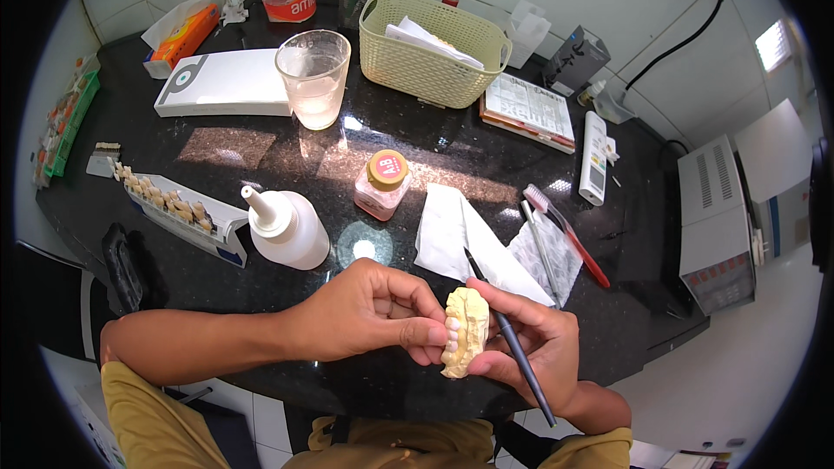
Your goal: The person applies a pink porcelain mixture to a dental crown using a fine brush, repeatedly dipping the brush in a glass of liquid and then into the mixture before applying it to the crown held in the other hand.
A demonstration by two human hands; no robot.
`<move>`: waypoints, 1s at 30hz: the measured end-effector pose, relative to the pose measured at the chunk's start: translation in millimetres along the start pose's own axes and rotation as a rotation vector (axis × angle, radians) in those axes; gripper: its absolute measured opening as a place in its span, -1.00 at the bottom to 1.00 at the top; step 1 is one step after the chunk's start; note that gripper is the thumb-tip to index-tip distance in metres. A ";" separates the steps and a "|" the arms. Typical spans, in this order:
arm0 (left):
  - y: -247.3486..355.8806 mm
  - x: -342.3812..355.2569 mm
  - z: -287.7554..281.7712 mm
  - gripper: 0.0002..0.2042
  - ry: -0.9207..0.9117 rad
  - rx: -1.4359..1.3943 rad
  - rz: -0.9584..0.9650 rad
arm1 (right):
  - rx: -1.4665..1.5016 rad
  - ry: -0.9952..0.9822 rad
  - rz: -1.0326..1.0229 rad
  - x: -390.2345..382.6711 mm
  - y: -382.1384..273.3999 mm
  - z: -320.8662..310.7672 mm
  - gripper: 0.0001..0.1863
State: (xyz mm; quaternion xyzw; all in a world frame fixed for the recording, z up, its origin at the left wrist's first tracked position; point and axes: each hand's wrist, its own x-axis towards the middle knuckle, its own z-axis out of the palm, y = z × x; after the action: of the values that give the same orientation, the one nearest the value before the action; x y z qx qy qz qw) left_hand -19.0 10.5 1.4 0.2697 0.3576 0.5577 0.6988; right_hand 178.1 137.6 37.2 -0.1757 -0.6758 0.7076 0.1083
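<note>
A yellow plaster dental cast (470, 327) is held upright over the table's near edge. White tooth crowns (452, 334) line its left side. My left hand (369, 314) is closed, thumb and fingertips pressed together against the crowns and the cast's edge. My right hand (552, 349) grips the cast from the right between thumb and fingers. That same hand also holds a slim dark brush (519, 354), its fine tip pointing away from me. Just beyond lies a folded white tissue (465, 239).
A white squeeze bottle (291, 230) and a gold-lidded jar (382, 184) stand ahead. To the left is a tooth shade rack (178, 208); farther back, a glass (314, 78) and woven basket (434, 48). A red toothbrush (569, 239) and white machine (717, 226) are on the right.
</note>
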 end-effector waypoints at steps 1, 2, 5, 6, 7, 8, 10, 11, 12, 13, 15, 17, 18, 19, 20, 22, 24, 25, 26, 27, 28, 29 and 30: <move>0.1 0.0 -0.6 -0.84 -0.002 0.001 -0.006 | 0.045 -0.010 0.034 1.3 -1.5 0.3 -0.28; -0.1 -0.1 -1.5 -0.83 -0.003 0.003 -0.012 | 0.061 -0.025 0.043 2.3 -0.7 -0.4 -0.28; 0.0 0.5 -1.4 -0.83 -0.014 -0.003 -0.019 | 0.093 -0.045 0.069 2.4 0.4 -2.4 -0.29; 0.1 0.6 -1.3 -0.83 -0.015 -0.006 -0.020 | 0.098 -0.044 0.077 2.3 0.6 -2.6 -0.29; 0.0 0.6 -1.2 -0.83 -0.015 -0.012 -0.019 | 0.104 -0.042 0.085 2.1 0.6 -2.6 -0.29; -0.5 0.6 -1.2 -0.82 -0.015 -0.017 -0.017 | 0.089 -0.035 0.078 1.7 0.6 -2.4 -0.29; -1.5 0.6 -1.1 -0.82 -0.013 -0.027 -0.009 | 0.058 -0.022 0.062 0.9 0.9 -1.6 -0.28; -2.0 0.7 -1.0 -0.82 -0.012 -0.031 -0.003 | 0.030 -0.009 0.038 0.8 0.9 -0.9 -0.28; -2.6 0.7 -0.7 -0.82 -0.011 -0.036 0.003 | 0.002 0.003 0.013 0.6 0.8 0.1 -0.28; -3.5 0.6 -0.9 -0.81 -0.011 -0.036 0.006 | -0.026 0.016 -0.011 0.4 0.8 0.8 -0.28; -4.9 0.7 -1.5 -0.81 -0.013 -0.038 0.009 | -0.094 0.026 -0.076 0.5 2.7 0.6 -0.27; -4.2 0.4 -1.1 -0.81 -0.008 -0.031 0.006 | -0.133 0.036 -0.127 0.7 4.1 0.8 -0.26; -3.8 0.5 -0.9 -0.81 -0.006 -0.027 0.004 | -0.139 0.041 -0.147 1.1 4.4 1.2 -0.26; -3.8 0.7 -0.8 -0.81 -0.006 -0.029 0.008 | -0.145 0.046 -0.166 1.3 4.7 1.5 -0.26; -4.0 0.9 -0.7 -0.81 -0.006 -0.030 0.012 | -0.151 0.052 -0.175 1.4 5.3 1.7 -0.26; -4.0 1.1 -0.6 -0.81 -0.003 -0.029 0.011 | -0.163 0.062 -0.194 1.4 6.1 1.8 -0.25; -3.9 0.8 -0.9 -0.82 0.006 -0.023 0.003 | -0.241 0.062 -0.202 0.6 6.2 -0.4 -0.24; -5.2 0.5 -1.6 -0.81 -0.001 -0.021 0.022 | -0.279 0.060 -0.207 0.6 6.0 -1.4 -0.24; -8.0 0.7 -2.9 -0.80 -0.009 -0.018 0.041 | -0.324 0.059 -0.225 0.7 4.6 -1.6 -0.23; -10.2 1.1 -4.2 -0.79 -0.017 -0.017 0.060 | -0.371 0.059 -0.243 0.6 2.6 -1.3 -0.21; -11.0 1.5 -4.9 -0.80 -0.023 -0.018 0.068 | -0.417 0.059 -0.260 0.8 1.5 -1.2 -0.20; -11.6 1.8 -5.6 -0.80 -0.029 -0.020 0.076 | -0.451 0.064 -0.280 0.7 1.8 -1.6 -0.19; -12.0 1.3 -5.4 -0.80 -0.032 -0.021 0.084 | -0.483 0.067 -0.301 -0.1 2.6 -1.9 -0.19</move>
State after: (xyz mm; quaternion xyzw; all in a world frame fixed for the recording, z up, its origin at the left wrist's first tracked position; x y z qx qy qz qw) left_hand -16.2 8.9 -11.4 0.2861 0.3290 0.5857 0.6833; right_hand 179.2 139.1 34.5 -0.1176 -0.8393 0.4958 0.1895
